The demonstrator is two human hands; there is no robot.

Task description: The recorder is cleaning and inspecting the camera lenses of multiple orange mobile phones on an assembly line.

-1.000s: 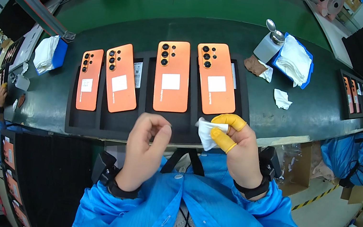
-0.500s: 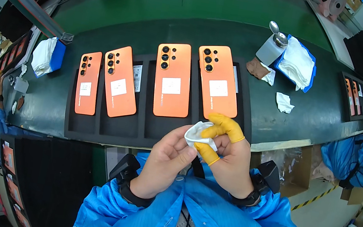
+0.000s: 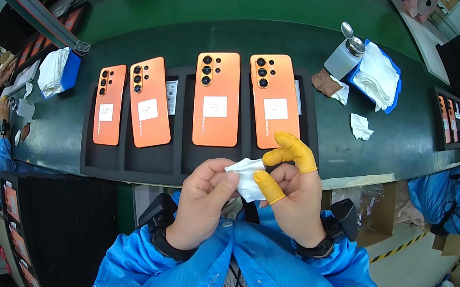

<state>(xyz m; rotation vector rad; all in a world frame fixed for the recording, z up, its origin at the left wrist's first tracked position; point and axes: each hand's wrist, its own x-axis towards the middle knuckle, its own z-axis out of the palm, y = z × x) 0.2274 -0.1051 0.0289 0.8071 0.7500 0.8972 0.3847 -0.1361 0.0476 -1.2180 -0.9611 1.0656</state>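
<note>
A crumpled white wiping cloth (image 3: 246, 183) is up in front of my chest, at the near edge of the bench. My left hand (image 3: 203, 191) pinches its left side between thumb and fingers. On the cloth's right side is my right hand (image 3: 295, 195), with yellow finger cots on thumb and forefinger; the thumb presses on the cloth and the forefinger curls at its upper corner. Just beyond lies a black tray (image 3: 174, 161) with several orange phones, backs up, each bearing a white label. The rightmost orange phone (image 3: 274, 84) is nearest my right hand.
At the back right stand a white pump bottle (image 3: 343, 59) and a blue bin of white cloths (image 3: 398, 87). A brown rag (image 3: 325, 83) and a loose white cloth (image 3: 361, 127) lie nearby. Another blue bin (image 3: 72, 70) sits left. Co-workers in blue work at both sides.
The cloth has opened out flatter and hangs lower between my hands. My right fingers have drawn from its middle to its right edge. My left hand has shifted slightly left.
</note>
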